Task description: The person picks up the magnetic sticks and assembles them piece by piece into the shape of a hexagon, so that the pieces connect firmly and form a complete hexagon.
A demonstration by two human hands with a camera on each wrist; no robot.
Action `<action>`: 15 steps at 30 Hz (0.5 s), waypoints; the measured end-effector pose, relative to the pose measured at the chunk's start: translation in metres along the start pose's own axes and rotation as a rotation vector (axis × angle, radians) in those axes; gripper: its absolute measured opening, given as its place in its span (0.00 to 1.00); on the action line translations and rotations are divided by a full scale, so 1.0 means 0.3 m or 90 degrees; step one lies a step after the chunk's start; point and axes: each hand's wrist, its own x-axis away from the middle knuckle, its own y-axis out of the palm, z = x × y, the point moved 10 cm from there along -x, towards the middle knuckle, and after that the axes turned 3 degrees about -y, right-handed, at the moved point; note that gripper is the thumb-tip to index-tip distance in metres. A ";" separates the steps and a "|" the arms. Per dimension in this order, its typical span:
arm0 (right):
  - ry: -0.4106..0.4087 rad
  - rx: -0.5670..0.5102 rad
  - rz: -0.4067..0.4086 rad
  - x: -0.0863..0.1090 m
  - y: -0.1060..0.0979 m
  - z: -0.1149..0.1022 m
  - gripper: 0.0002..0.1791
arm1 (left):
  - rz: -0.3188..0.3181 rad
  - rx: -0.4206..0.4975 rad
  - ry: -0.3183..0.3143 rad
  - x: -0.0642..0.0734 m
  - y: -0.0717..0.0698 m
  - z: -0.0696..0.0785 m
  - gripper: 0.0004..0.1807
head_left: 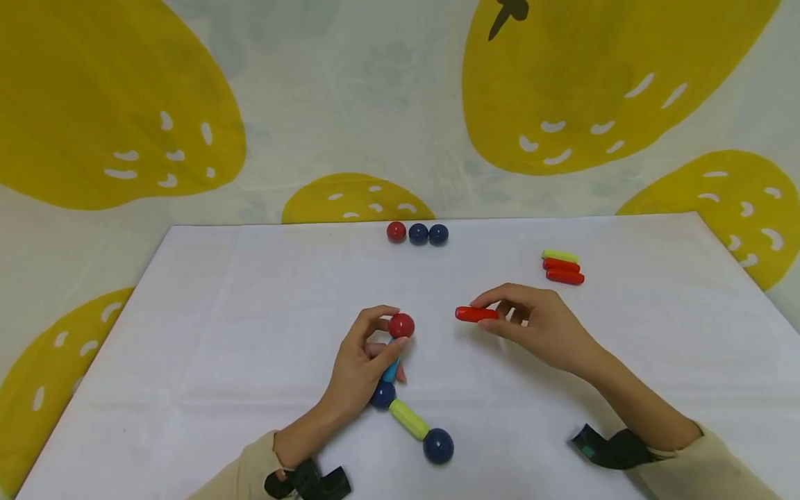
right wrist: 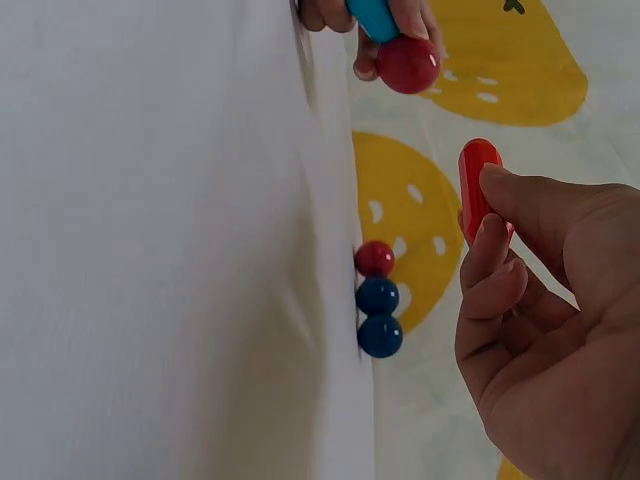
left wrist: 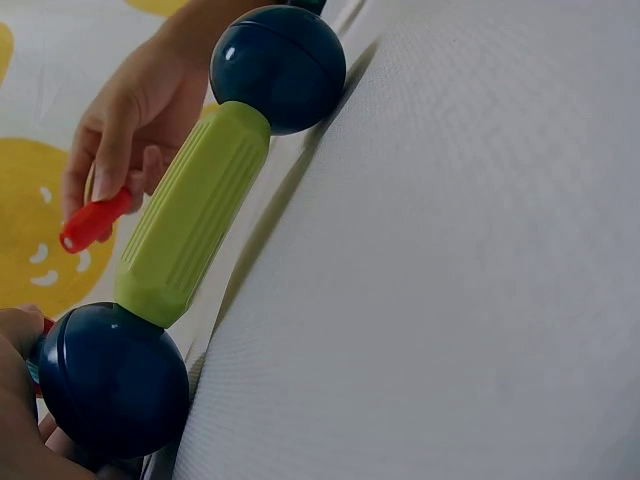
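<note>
Red ball (head_left: pixel 401 326), glossy, pinched by left hand (head_left: pixel 359 361); light-blue rod (head_left: pixel 390 370), dark-blue ball (head_left: pixel 383 395), ribbed lime rod (head_left: pixel 409 419), second dark-blue ball (head_left: pixel 438 446) in bent chain from it, near side. Red rod (head_left: pixel 471 314), pinched by right hand (head_left: pixel 544 326), right of red ball, apart.

My left hand (head_left: pixel 357 367) hides part of the light-blue rod (head_left: pixel 391 370), which the right wrist view's top edge crops. My right hand (head_left: pixel 540 326) covers part of its red rod (head_left: pixel 470 314). The head view's bottom edge cuts off both my beige sleeves (head_left: pixel 706 467).
</note>
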 end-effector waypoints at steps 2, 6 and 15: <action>-0.016 -0.004 -0.014 -0.015 0.027 -0.024 0.14 | 0.000 0.000 -0.003 -0.001 -0.002 0.003 0.25; -0.030 -0.023 -0.045 -0.040 0.080 -0.056 0.14 | 0.001 -0.002 -0.015 -0.001 -0.004 0.006 0.25; -0.048 -0.023 -0.074 -0.081 0.133 -0.110 0.16 | -0.001 0.011 -0.031 -0.005 -0.005 0.013 0.26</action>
